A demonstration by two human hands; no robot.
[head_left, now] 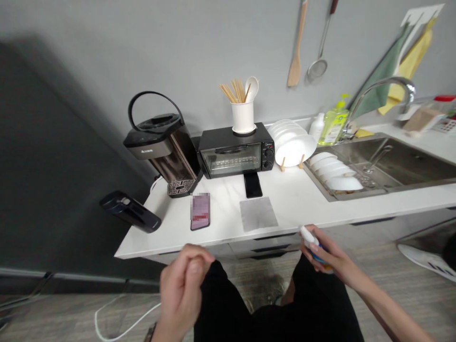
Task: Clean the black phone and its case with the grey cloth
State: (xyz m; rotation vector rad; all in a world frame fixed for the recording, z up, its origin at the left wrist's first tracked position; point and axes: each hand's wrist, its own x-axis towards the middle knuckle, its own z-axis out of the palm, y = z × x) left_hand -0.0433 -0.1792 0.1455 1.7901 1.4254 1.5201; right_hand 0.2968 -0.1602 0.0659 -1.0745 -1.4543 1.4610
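My right hand (329, 256) is wrapped round a small bottle with a white top (309, 236) and a blue and yellow body, in front of the counter edge. My left hand (183, 280) is closed in a loose fist in front of the counter; whether anything is inside it is hidden. On the white counter (224, 209) lie a grey cloth (258, 213), a black phone (252, 184) touching the oven's front, and a phone with a lit pinkish screen (200, 211). A dark flask (130, 211) stands at the counter's left end.
Behind are a water dispenser (166, 147), a toaster oven (235, 149) with a white utensil holder (243, 116) on top, and racked plates (295, 149). At right, bowls (337, 171) sit in the sink (423, 164) beside a green soap bottle (334, 124). A shoe (427, 261) shows lower right.
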